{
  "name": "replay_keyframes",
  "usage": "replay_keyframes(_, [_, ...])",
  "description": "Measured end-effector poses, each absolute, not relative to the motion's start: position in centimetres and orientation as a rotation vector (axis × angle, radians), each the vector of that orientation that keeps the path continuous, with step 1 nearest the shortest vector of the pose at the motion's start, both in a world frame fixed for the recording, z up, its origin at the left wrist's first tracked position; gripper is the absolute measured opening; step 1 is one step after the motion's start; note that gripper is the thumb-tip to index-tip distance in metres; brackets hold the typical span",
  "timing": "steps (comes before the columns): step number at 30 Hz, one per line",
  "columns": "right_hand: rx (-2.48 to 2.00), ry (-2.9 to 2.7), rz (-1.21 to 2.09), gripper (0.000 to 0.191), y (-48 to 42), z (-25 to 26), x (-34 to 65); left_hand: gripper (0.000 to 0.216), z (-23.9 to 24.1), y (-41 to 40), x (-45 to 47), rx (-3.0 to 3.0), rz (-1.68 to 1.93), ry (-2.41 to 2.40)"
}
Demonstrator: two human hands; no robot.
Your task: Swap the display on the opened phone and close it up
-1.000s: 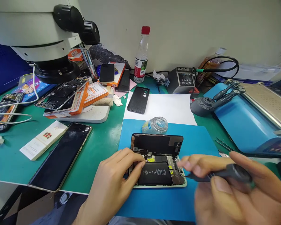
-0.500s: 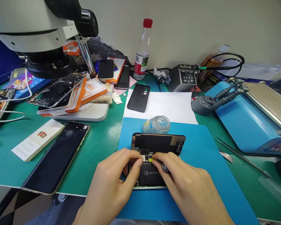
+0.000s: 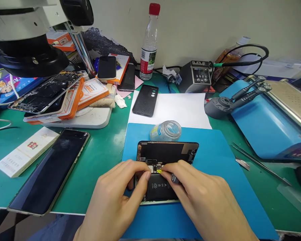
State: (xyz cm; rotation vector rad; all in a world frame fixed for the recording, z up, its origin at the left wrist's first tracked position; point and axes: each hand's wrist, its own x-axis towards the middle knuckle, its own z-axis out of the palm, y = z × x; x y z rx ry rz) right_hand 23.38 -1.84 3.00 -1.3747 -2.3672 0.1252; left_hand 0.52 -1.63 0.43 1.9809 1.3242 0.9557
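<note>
Opened black smartphone w/ exposed battery (image 3: 163, 187) lies flat on blue rubber work mat (image 3: 216, 157), screen panel folded back. Left hand (image 3: 115, 201) steadies phone's left edge, fingers curled onto it. Right hand (image 3: 203, 201) pinched round dark slim screwdriver (image 3: 175, 178), tip by yellow tab. Clear glass jar (image 3: 165, 131) just behind phone.

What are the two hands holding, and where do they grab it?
The right hand pinches a small dark screwdriver by its handle, tip down in the open phone. The left hand steadies the phone at its left edge.
</note>
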Motion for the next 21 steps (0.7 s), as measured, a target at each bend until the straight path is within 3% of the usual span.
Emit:
replay_keyframes(8, [-1.306, -2.259, 0.425, 0.031, -2.6, 4.3, 26.0, 0.01, 0.7, -1.8, 0.6, 1.957, 0.98, 1.337])
replay_keyframes(10, [-1.5, -2.121, 0.21, 0.03, -3.1, 4.1, 29.2, 0.011, 0.8, -1.8, 0.5, 1.933, 0.969, 1.338])
replay_keyframes(12, [-1.663, -2.002, -0.071, 0.047, -3.3, 3.6, 32.8, 0.012, 0.9, -1.8, 0.5, 1.914, 0.955, 1.324])
replay_keyframes(17, [-1.743, -2.056, -0.084, 0.06, -3.0, 2.4, 37.0, 0.014, 1.0, -1.7, 0.5, 1.891, 0.957, 1.312])
replay_keyframes(21, [-1.748, -2.037, -0.388, 0.057, -3.6, 1.5, 35.7, 0.016, 1.4, -2.2, 0.2, 1.916, 1.05, 1.323])
